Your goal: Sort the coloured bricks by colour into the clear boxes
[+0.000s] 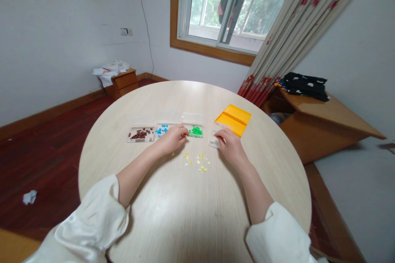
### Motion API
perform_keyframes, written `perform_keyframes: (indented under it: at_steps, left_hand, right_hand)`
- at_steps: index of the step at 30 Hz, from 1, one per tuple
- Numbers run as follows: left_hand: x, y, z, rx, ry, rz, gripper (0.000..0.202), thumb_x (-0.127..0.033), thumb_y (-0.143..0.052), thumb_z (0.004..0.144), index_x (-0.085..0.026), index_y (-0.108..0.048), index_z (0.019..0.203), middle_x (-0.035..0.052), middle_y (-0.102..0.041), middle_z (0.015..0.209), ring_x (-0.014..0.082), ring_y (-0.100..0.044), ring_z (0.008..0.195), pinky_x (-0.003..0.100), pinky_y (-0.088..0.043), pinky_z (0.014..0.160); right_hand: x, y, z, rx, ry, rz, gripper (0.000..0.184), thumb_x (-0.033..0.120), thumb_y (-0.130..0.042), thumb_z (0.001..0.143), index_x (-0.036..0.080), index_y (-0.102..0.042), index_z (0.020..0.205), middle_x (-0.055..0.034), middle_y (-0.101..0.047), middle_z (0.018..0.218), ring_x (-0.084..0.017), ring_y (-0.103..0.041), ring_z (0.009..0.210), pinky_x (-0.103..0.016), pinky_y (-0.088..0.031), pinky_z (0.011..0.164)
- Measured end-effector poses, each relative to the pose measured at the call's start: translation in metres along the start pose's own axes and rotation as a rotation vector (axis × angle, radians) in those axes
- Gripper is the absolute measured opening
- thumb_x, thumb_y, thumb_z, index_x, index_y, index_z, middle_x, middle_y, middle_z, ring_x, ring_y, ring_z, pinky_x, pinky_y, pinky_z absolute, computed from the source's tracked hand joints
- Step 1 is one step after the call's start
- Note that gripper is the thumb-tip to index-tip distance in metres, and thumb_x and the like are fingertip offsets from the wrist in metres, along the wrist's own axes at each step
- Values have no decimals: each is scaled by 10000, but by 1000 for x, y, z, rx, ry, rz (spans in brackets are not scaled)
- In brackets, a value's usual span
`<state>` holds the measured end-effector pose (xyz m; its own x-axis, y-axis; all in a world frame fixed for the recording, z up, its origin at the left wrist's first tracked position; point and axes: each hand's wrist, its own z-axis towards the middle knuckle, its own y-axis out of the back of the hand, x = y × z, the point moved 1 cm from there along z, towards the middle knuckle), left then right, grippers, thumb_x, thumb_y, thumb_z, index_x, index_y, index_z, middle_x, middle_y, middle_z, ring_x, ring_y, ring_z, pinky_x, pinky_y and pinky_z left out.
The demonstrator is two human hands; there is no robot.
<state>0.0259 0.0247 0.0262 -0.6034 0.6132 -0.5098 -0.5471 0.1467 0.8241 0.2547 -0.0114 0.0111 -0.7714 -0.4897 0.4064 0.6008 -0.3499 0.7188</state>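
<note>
- The left hand hangs over the table, toward the far edge from its middle. Its fingers bend together toward the right edge, tips near the thumb with little gap; whether something is pinched there cannot be told.
- The right hand is nearer the right edge, fingers curled and pointing toward the far edge and a little left. Thumb and fingertips stand only slightly apart, at the clear container; I cannot tell whether they touch it or grip a small piece.
- That container is partly covered by the hand, so its long axis is unclear.
- Small yellow and cream pieces lie loose between the forearms, around the table's middle. They point various ways; one slim yellow piece runs roughly from near edge to far edge.
- Three clear boxes form a row across the far half, long axes left to right, lids raised on the far-edge side: the brown box closest to the left edge, then the blue box, partly behind the left hand, then the green box, just beside the left fingertips.
- The yellow case lies opened flat beyond the right hand, its fold slanting from far left to near right.
</note>
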Motion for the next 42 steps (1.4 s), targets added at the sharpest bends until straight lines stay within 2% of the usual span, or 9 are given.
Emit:
perform_keyframes:
  at_steps: [6, 15, 19, 22, 27, 31, 36, 42]
  left_hand:
    - [0, -1, 0, -1, -4, -19, 211, -41, -449, 750, -154, -611, 826, 63, -607, 896, 158, -543, 829, 284, -417, 777]
    - [0, -1, -1, -23, -1, -58, 188, -36, -474, 744, -149, -606, 817, 65, -624, 881, 154, -553, 823, 290, -428, 784]
    - [-2, -4, 0, -56, 72, -243, 148, -47, -509, 750, -151, -598, 807, 65, -645, 862, 143, -575, 797, 293, -463, 772]
    - [-5, -8, 1, -70, 108, -423, 124, -66, -544, 761, -136, -593, 851, 71, -654, 891, 130, -603, 782, 293, -491, 765]
    - [-13, -13, 2, -61, 135, -643, 247, -28, -543, 762, -119, -570, 990, 97, -637, 1032, 117, -642, 811, 298, -520, 775]
    - [-19, -12, 2, -33, 120, -685, 269, -20, -549, 760, -119, -568, 1009, 91, -650, 1026, 128, -643, 859, 286, -530, 774]
    - [-24, -12, 0, -7, 77, -674, 265, -57, -560, 761, -119, -573, 1019, 99, -655, 1035, 149, -646, 879, 294, -535, 769]
    - [-23, -15, 0, 36, 101, -777, 248, -72, -542, 760, -109, -559, 1004, 76, -680, 870, 142, -657, 791, 285, -521, 740]
  right_hand:
    - [-26, 7, -5, -12, -90, -63, 167, 102, -471, 777, 172, -622, 771, -75, -656, 808, -195, -595, 784, -350, -461, 735]
    - [-21, 5, -6, -35, -80, -56, 194, 113, -460, 779, 170, -643, 806, -75, -674, 815, -193, -614, 793, -345, -475, 732]
    - [-10, 6, -4, -49, -77, -20, 187, 119, -466, 787, 175, -643, 805, -70, -675, 814, -188, -611, 776, -337, -480, 714]
    - [9, 3, -2, -26, -33, 50, 168, 145, -483, 815, 182, -644, 848, -67, -674, 840, -183, -607, 785, -338, -482, 725]
    - [41, -5, -1, 56, 65, 165, 180, 173, -530, 836, 197, -639, 977, -70, -660, 912, -184, -598, 864, -341, -484, 770]
    - [50, -10, -2, 73, 119, 194, 203, 190, -542, 846, 207, -638, 1024, -79, -658, 957, -195, -592, 919, -351, -483, 795]
    - [54, -11, -2, 83, 139, 188, 157, 223, -527, 865, 203, -663, 941, -82, -654, 905, -197, -591, 882, -338, -486, 767]
    - [58, -10, -1, 79, 150, 147, 126, 206, -523, 865, 202, -649, 860, -65, -655, 852, -185, -587, 838, -310, -467, 739]
